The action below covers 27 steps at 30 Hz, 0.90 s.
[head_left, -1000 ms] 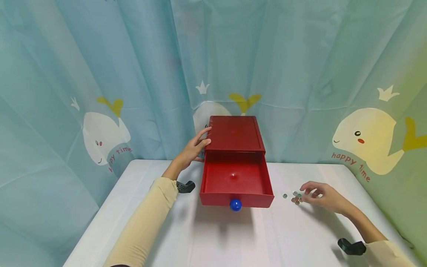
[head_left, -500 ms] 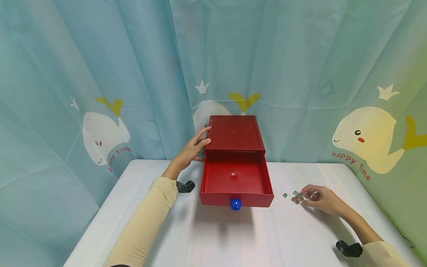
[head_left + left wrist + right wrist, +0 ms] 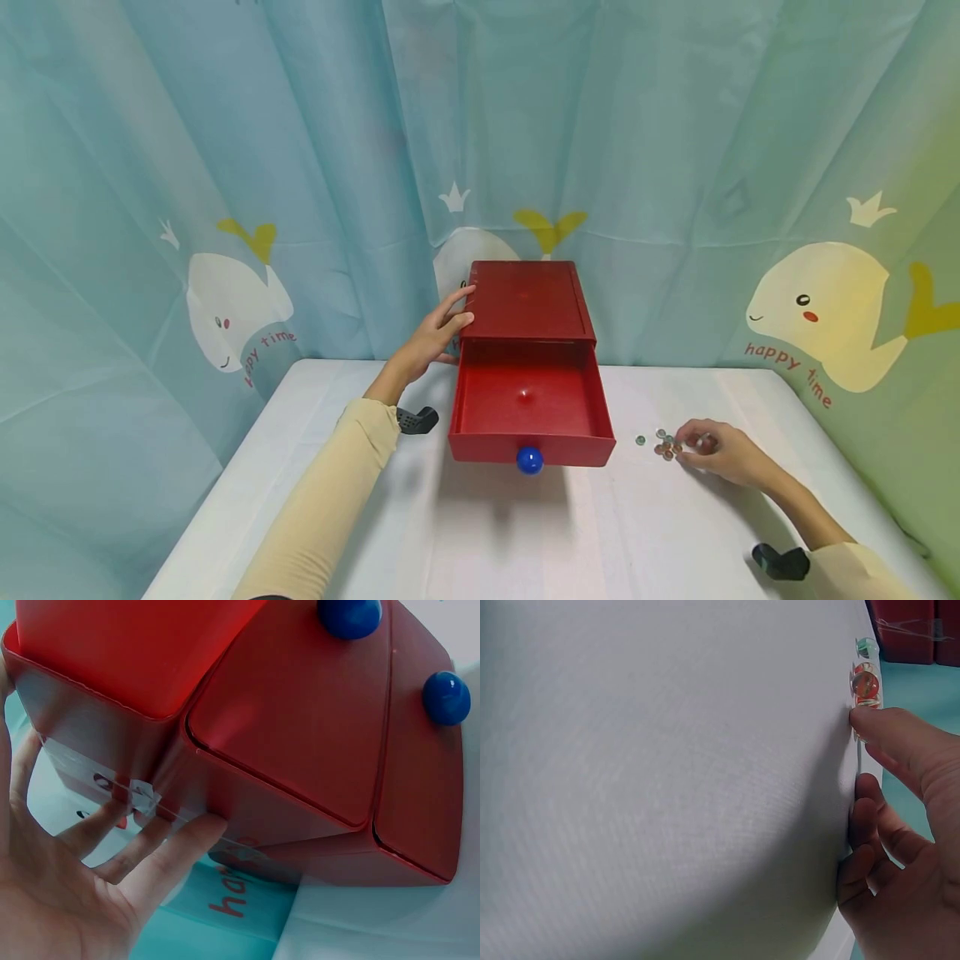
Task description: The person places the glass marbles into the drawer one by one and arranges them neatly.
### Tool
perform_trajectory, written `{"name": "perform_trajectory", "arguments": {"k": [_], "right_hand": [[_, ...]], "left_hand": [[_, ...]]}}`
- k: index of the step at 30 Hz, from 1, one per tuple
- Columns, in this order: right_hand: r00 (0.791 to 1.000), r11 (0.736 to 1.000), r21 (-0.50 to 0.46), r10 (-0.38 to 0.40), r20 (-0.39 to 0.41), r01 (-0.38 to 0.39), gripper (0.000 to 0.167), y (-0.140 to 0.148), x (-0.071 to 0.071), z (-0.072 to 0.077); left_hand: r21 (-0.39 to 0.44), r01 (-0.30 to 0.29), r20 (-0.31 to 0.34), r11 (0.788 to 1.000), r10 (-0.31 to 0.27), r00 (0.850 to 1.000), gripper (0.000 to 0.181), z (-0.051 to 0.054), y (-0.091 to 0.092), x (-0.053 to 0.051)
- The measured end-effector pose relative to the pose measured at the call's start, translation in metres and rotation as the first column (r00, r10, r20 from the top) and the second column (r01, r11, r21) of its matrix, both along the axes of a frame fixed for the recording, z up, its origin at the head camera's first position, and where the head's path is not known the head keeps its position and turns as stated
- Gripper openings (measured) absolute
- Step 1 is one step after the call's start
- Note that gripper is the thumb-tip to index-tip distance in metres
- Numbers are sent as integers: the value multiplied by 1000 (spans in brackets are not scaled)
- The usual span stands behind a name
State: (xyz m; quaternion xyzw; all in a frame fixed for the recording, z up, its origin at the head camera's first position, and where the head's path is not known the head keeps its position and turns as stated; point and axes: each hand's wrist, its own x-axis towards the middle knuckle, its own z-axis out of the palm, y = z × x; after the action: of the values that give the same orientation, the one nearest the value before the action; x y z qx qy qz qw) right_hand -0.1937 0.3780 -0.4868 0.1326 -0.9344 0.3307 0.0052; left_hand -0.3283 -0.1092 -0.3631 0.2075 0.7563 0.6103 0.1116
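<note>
A red drawer cabinet [image 3: 525, 300] stands mid-table, its top drawer [image 3: 525, 396] pulled out and bearing a blue knob [image 3: 529, 461]. Against the cabinet's left side rests my left hand [image 3: 426, 343], fingers spread and fairly straight; the left wrist view shows its fingertips [image 3: 217, 822] on the red wall. To the right of the drawer lies a small cluster of clear glass marbles [image 3: 663, 449] with orange and green swirls. My right hand [image 3: 723, 452] is at the cluster's right edge, fingers bent, thumb and index finger around the nearest marbles. Whether a marble is pinched is hidden.
One green marble [image 3: 640, 440] lies apart, left of the cluster. Lower drawers with blue knobs [image 3: 448, 697] show in the left wrist view. A whale-print curtain [image 3: 645, 167] hangs behind the white table [image 3: 360, 533]. Black wrist devices [image 3: 780, 562] sit on both wrists.
My right hand has come slightly down and in to the marbles, its thumb and index finger closer to them. The left hand and the drawer have stayed still.
</note>
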Motion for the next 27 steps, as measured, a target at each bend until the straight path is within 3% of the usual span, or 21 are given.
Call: {"name": "perform_trajectory", "arguments": {"k": [8, 27], "right_hand": [[999, 1000, 8, 6, -32, -6, 17, 0, 0, -3], [1000, 1000, 3, -3, -25, 3, 13, -2, 2, -2]], "left_hand": [[-1, -2, -1, 1000, 2, 1000, 61, -1, -1, -2], [-8, -10, 6, 1000, 10, 1000, 61, 0, 0, -1]]}}
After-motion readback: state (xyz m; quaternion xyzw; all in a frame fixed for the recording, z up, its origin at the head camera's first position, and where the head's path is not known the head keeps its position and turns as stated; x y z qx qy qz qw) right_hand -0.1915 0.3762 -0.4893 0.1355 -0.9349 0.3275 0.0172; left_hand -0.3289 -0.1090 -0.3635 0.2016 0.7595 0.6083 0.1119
